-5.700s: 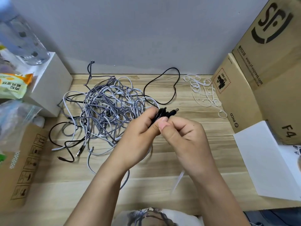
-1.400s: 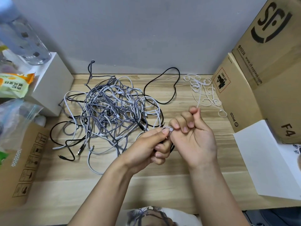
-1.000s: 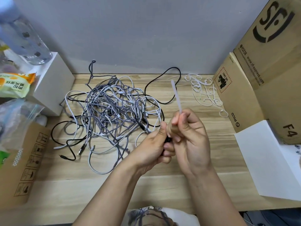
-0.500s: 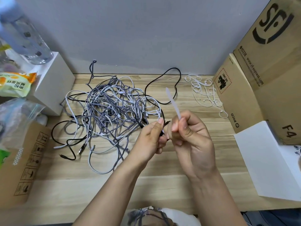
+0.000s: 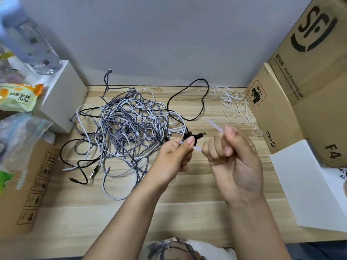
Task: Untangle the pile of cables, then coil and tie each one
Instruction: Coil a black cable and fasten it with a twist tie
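Note:
A tangled pile of grey, white and black cables (image 5: pixel 129 128) lies on the wooden desk (image 5: pixel 187 203), left of centre. My left hand (image 5: pixel 174 158) pinches a small coiled black cable (image 5: pixel 195 136) whose barrel plug points right. A white zip tie (image 5: pixel 214 126) runs from that bundle through my right hand (image 5: pixel 234 158), which grips it in a fist; the tie's free tail sticks out up-left above the fist. A long black cable loop (image 5: pixel 199 102) lies behind the pile near the wall.
Spare white zip ties (image 5: pixel 236 107) are scattered at the back right. Cardboard boxes (image 5: pixel 300 91) stand on the right, with a white sheet (image 5: pixel 308 188) in front. A white box (image 5: pixel 60 98), a bottle (image 5: pixel 32 44) and snack bags (image 5: pixel 16 96) crowd the left.
My right hand has moved right, drawing the zip tie out sideways from the bundle. The tie's tail, upright before, now slants up-left. My left hand turned and the black plug shows again.

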